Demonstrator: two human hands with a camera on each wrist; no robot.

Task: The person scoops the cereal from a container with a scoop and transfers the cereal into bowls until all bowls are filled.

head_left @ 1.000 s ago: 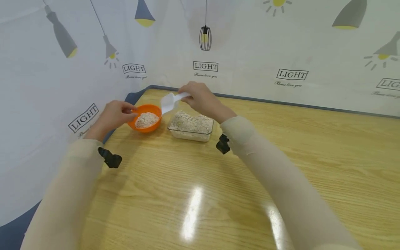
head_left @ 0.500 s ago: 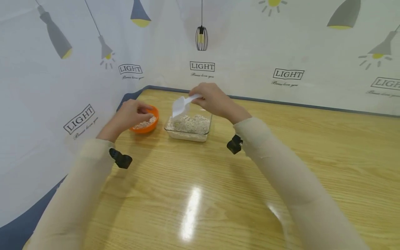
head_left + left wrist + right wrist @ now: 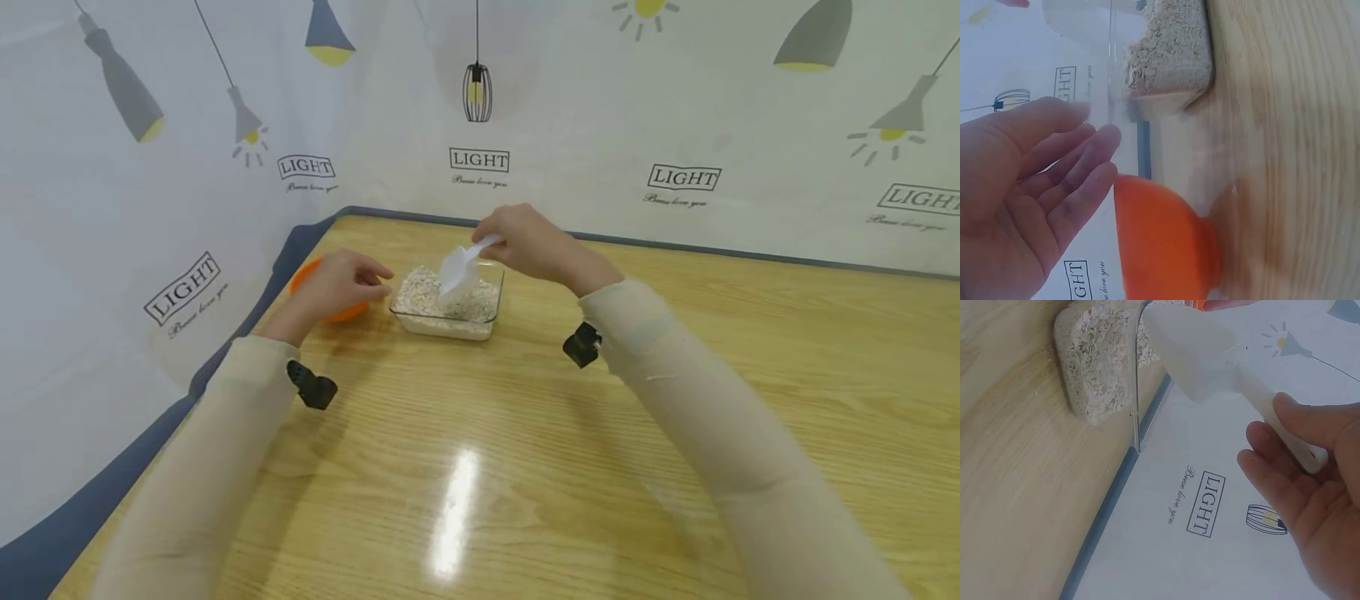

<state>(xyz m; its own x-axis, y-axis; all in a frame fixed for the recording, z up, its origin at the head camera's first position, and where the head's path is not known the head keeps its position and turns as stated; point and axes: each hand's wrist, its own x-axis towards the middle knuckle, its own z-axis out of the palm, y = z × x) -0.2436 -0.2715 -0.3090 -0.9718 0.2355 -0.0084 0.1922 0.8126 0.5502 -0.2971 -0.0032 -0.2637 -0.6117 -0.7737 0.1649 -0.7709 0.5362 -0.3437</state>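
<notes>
My right hand [image 3: 528,242] grips the handle of a white plastic scoop [image 3: 459,268], its blade tipped down at the oats [image 3: 416,292] in a clear rectangular container [image 3: 442,327]. In the right wrist view the thumb lies along the scoop's handle [image 3: 1272,419], and the blade overlaps the container's rim. My left hand [image 3: 333,283] holds nothing; its relaxed fingers reach toward the container's left side. Behind and below that hand stands an orange bowl [image 3: 348,312], mostly covered by it in the head view. The left wrist view shows the bowl's outer wall [image 3: 1160,240] just past the fingertips.
The container and bowl stand side by side near the far left corner of a wooden table [image 3: 525,467]. A white cloth printed with lamps [image 3: 585,100] rises along the back and left edges.
The right hand has moved the scoop rightward from beside the bowl and down to the oats. My left hand has left the bowl's rim and shifted right toward the container.
</notes>
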